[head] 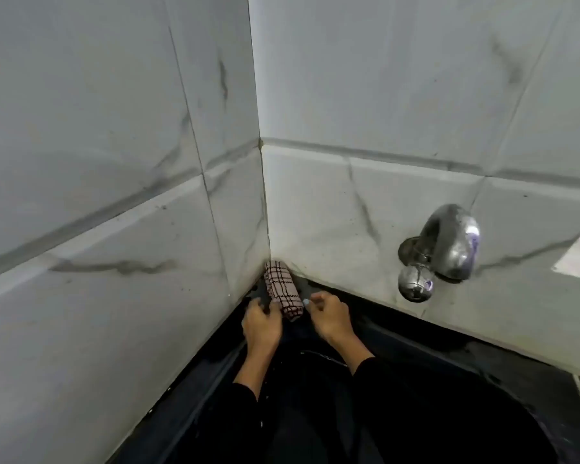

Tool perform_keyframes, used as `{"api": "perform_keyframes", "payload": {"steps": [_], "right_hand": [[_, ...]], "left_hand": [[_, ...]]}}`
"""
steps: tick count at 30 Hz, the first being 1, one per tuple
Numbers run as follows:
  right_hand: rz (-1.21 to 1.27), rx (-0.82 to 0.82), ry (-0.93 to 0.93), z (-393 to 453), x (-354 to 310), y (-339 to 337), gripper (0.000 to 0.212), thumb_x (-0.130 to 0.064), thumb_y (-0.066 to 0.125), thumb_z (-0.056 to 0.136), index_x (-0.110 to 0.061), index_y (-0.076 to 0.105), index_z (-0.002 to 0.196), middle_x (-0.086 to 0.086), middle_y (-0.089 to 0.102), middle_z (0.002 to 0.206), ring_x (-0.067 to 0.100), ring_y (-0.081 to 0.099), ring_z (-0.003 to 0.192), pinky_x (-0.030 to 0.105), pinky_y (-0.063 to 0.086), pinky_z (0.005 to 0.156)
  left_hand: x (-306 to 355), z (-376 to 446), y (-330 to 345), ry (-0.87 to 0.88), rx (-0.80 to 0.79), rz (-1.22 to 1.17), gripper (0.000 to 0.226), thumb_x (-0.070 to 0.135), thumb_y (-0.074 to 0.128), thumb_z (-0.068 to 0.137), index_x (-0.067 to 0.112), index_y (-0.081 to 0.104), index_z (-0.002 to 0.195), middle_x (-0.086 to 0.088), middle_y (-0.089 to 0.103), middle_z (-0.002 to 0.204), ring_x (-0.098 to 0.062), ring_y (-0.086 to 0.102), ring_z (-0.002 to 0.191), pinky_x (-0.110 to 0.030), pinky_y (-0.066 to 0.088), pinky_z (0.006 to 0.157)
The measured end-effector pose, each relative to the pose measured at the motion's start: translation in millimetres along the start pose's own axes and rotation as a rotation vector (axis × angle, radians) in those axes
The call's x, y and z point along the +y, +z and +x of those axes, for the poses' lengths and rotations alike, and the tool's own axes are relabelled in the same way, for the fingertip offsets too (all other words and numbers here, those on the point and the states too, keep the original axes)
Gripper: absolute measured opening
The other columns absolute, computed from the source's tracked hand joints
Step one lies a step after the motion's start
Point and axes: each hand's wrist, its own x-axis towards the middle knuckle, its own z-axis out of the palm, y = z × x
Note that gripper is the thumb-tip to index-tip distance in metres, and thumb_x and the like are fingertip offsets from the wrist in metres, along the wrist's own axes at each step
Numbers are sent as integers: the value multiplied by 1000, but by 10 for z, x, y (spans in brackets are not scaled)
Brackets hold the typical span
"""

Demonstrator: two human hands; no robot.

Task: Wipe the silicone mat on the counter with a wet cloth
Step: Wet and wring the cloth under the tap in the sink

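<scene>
A folded pink cloth (283, 289) with a dark check pattern lies in the corner where the two tiled walls meet, on the black ledge behind the sink. My left hand (261, 324) is at the cloth's lower left edge, with its curled fingers pinching there. My right hand (327, 316) is just right of the cloth with bent fingers, one fingertip touching the cloth's edge. Whether it grips the cloth is unclear. Both arms wear black sleeves. No silicone mat is recognisable in this view.
A chrome tap (446, 244) with a round knob sticks out of the right wall. Grey marbled wall tiles (114, 195) close in on the left and at the back. A black sink basin (449, 416) fills the lower frame, with dark counter at the far right.
</scene>
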Motion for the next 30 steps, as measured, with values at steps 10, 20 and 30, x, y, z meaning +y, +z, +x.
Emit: {"api": "perform_keyframes", "payload": {"steps": [10, 20, 30], "right_hand": [[511, 87, 397, 308, -136, 499, 49, -31, 79, 72, -6, 62, 111, 11, 66, 107, 26, 64, 98, 37, 55, 87], [1037, -72, 403, -629, -271, -316, 14, -12, 71, 77, -7, 68, 90, 8, 68, 77, 17, 64, 70, 25, 50, 58], [1137, 13, 298, -2080, 323, -1455, 9, -11, 59, 82, -4, 62, 87, 13, 62, 74, 20, 58, 58, 23, 47, 45]], "left_hand": [[29, 346, 239, -71, 67, -73, 41, 16, 61, 85, -1, 54, 122, -19, 64, 115, -30, 58, 112, -32, 42, 95], [290, -368, 52, -327, -212, -617, 18, 19, 66, 82, 4, 63, 92, -13, 67, 83, -24, 63, 71, -38, 55, 71], [681, -2157, 43, -355, -459, -704, 30, 6, 73, 74, -4, 63, 101, -14, 66, 76, -17, 62, 57, -19, 49, 40]]}}
